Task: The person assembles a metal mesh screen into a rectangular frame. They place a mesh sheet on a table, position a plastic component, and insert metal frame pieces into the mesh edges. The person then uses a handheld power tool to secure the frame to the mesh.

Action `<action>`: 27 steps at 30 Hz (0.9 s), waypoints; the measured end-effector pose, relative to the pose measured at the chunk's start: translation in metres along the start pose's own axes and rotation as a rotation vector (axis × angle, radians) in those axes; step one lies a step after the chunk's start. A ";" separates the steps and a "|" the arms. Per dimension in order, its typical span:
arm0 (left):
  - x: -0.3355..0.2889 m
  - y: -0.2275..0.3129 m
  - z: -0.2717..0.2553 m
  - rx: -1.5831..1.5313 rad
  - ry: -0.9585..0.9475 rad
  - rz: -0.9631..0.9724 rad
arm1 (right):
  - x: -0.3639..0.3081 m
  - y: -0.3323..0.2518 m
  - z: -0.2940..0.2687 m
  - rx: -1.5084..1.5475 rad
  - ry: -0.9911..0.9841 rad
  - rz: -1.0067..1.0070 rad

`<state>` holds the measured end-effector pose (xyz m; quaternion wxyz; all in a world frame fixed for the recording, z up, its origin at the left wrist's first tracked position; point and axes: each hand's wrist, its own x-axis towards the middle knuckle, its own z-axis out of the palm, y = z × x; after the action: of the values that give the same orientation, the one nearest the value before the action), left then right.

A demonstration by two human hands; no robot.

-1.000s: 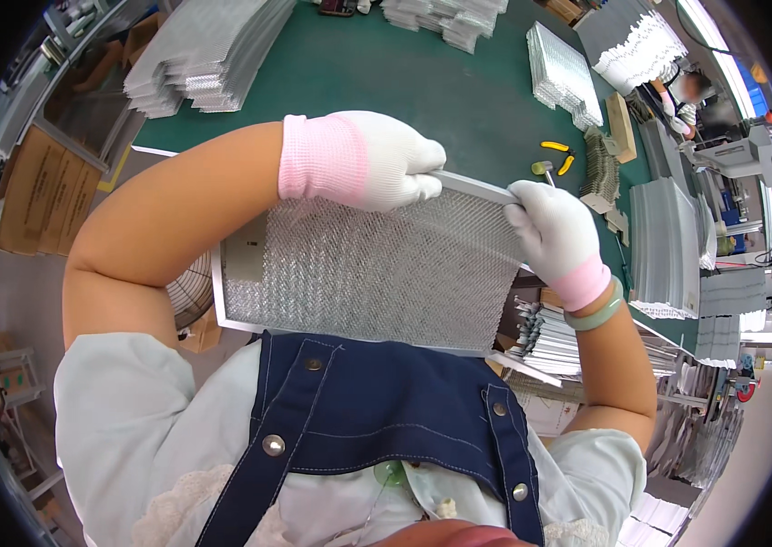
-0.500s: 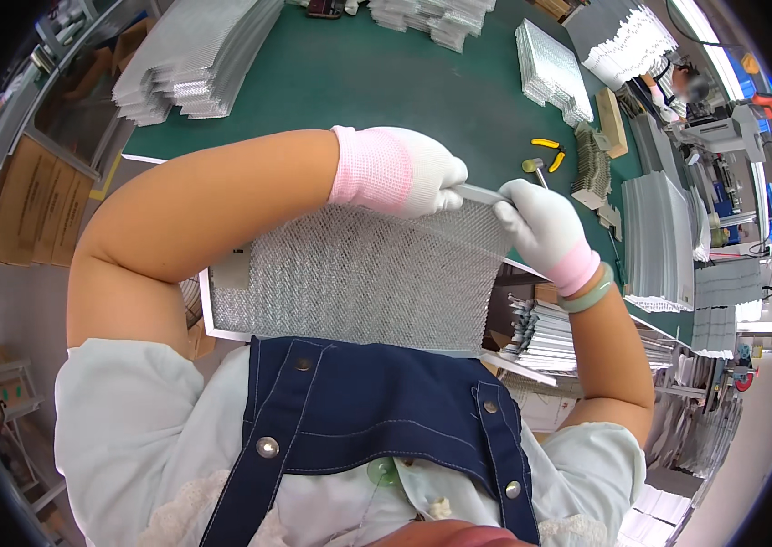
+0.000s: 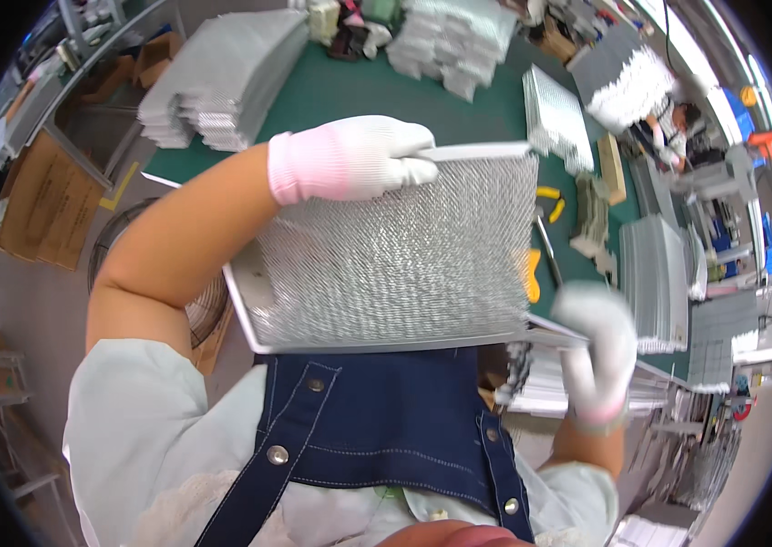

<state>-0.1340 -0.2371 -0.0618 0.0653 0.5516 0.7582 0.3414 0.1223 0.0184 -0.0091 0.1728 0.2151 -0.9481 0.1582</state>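
Observation:
A silver metal-mesh panel (image 3: 395, 255) lies in front of me, partly over the near table edge. White frame strips run along its left, near and far sides; its right side shows bare mesh. My left hand (image 3: 359, 157), in a white glove with a pink cuff, is closed on the far frame strip (image 3: 486, 151), thumb below and fingers over it. My gloved right hand (image 3: 597, 346) is off the panel's near right corner, smeared by motion. Whether it holds anything is unclear; a thin pale strip or edge (image 3: 555, 329) ends beside its fingers.
On the green table (image 3: 331, 91) stand stacked mesh sheets (image 3: 226, 77), more stacks (image 3: 450, 41) at the back, and yellow-handled pliers (image 3: 550, 202). Right of the pliers stand metal plates (image 3: 591, 219) and a wooden block (image 3: 612, 169). A floor fan (image 3: 208, 305) is at left. Another person (image 3: 673, 132) works far right.
My right hand has let go of the far strip and swung toward me, down to the right. The panel shows more fully, its far strip uncovered; my left hand still grips it. The view has shifted.

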 end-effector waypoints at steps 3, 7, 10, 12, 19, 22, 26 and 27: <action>0.006 0.004 -0.022 -0.195 0.230 -0.075 | -0.027 -0.005 0.008 0.491 -0.262 0.669; 0.022 0.013 0.001 -0.347 0.465 0.048 | 0.023 0.038 0.076 0.956 0.582 0.571; 0.031 0.004 -0.008 -0.680 0.279 0.171 | 0.046 0.081 0.068 1.039 0.749 0.439; 0.036 0.009 -0.015 -0.879 0.251 0.227 | 0.045 0.102 0.062 0.823 0.539 0.411; 0.059 0.004 -0.008 -0.905 0.180 0.125 | 0.045 0.140 0.072 0.941 0.376 0.337; 0.073 -0.001 -0.007 -0.928 0.185 0.200 | 0.044 0.138 0.071 0.906 0.473 0.402; 0.083 0.004 -0.003 -0.962 0.264 0.120 | 0.062 0.118 0.077 0.873 0.653 0.495; 0.086 -0.001 -0.007 -0.972 0.207 0.162 | 0.058 0.125 0.075 0.957 0.637 0.469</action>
<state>-0.1706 -0.1645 -0.0331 0.2123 0.4777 0.4688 0.7120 -0.0042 0.0772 -0.0812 0.2924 -0.0031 -0.6960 0.6558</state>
